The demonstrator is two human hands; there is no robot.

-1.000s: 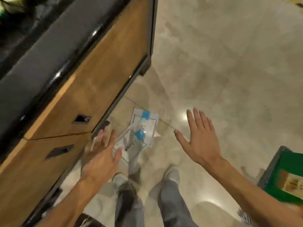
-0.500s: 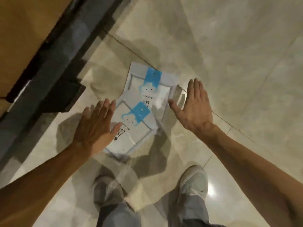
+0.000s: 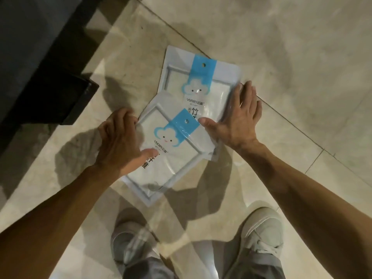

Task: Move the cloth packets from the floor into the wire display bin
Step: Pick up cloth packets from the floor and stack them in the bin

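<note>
Floor: both grips at packets.

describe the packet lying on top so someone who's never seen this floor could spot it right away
Start at the dark cabinet base on the left, then look across the pale tiled floor to two overlapping white packets with blue cloud tabs. The top packet is the nearer, tilted one above the shoes, with the left hand at its edge; it overlaps the far packet.

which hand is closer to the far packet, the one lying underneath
Right. The right hand rests along the far packet's right edge; the left hand is on the near packet.
</note>
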